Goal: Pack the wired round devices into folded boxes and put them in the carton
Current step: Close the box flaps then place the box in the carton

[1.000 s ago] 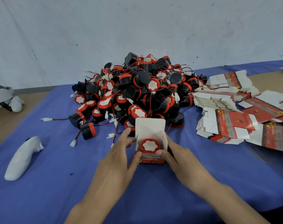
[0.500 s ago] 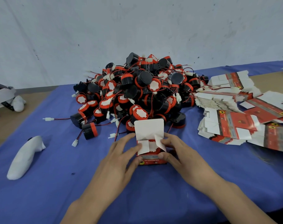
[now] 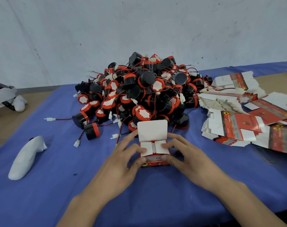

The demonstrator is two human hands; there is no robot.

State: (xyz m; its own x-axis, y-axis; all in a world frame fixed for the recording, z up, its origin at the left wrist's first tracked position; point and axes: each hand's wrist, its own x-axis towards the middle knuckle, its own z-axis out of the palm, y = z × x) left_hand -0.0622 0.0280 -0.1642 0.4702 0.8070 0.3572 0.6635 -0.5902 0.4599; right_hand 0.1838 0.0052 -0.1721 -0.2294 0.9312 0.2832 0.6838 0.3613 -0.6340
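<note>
head cam is looking down at a blue cloth (image 3: 156, 194) with both hands working on one small red box (image 3: 155, 163) right in the middle. the left hand (image 3: 123, 163) is gripping the box from its 9 o'clock side, thumb pressing on the red front face and a finger lying on the left side flap (image 3: 146, 147). the right hand (image 3: 187, 159) is doing the same from 3 o'clock, thumb on the front and a finger holding down the right side flap (image 3: 161, 147). both white side flaps are lying folded inward, nearly meeting, while the big top flap (image 3: 152, 132) is standing up at the back, not tucked in yet.

at 12 o'clock from the box, just behind it, a big pile of wired round devices (image 3: 147, 90) is sitting, black bodies with red rings and thin red-black wires ending in white plugs. one loose device (image 3: 92, 131) is lying at about 10 o'clock, near the pile's edge. over at 2 o'clock, messy stacks of flat unfolded boxes (image 3: 234, 125) are spreading toward the right edge. a white handle-shaped thing (image 3: 24, 158) is lying at 9 o'clock, well apart from the hands.
</note>
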